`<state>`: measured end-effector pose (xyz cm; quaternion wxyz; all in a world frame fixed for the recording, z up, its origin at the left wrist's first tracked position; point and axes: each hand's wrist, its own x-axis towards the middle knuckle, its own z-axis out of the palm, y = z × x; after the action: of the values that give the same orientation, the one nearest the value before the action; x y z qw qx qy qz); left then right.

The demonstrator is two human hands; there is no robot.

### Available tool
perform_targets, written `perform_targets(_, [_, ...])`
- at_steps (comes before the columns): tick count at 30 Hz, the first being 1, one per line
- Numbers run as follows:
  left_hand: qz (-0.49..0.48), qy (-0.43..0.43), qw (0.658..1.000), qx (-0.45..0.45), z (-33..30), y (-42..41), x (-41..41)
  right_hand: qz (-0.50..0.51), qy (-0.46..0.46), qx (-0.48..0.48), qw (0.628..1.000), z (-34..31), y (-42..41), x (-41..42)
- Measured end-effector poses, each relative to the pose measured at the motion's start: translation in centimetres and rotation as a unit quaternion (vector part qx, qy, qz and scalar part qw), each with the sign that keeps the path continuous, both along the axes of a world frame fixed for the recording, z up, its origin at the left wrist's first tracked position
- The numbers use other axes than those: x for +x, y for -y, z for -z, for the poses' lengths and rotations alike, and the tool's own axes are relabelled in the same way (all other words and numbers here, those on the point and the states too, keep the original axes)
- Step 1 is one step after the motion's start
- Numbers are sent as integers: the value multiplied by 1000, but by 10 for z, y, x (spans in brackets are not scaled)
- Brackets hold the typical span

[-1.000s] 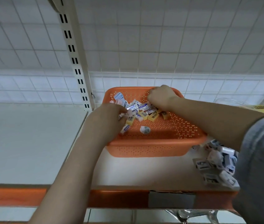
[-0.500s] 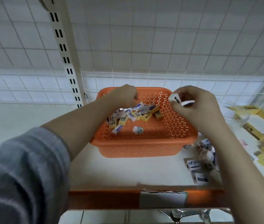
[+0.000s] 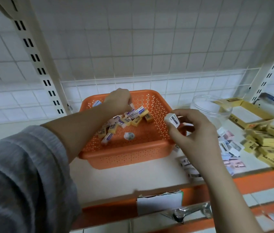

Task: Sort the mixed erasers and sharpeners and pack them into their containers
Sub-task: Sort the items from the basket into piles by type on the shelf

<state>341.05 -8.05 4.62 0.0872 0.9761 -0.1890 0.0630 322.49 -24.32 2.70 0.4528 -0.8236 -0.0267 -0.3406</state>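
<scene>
While left hand (image 3: 118,100) pinches among erasers (image 3: 126,119) inside orange basket (image 3: 129,155), right hand (image 3: 194,132) pinches 1 white sharpener (image 3: 172,119) above basket's right rim.

White tiled wall (image 3: 149,47), slotted shelf upright (image 3: 37,64), orange shelf edge (image 3: 258,180), white label (image 3: 159,201)

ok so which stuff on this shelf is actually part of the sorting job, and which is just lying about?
Part of the job:
- orange basket of mixed pieces
- white sharpener in the right hand
- left hand picking in the basket
- sorted yellow erasers
- white pile
- clear jar
- yellow box

Just lying about:
- white label on the shelf edge
- metal bracket
- wire grid
</scene>
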Motion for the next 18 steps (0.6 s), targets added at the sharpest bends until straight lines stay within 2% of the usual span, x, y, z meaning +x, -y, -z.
perform_targets(5, [40,5,991,-127,-31,-10,-36,15,16,28,999,-4,-2,-8])
perform_targets(9, [80,18,970,-228,-39,-8,-73,54,24,41,997,-6,4,-21])
perform_targets(14, [128,73,948,-283,-37,5,-108,142,4,37,989,-1,23,-42])
perform_targets(18, [152,105,940,-288,-32,21,-129,207,-26,37,977,4,48,-57])
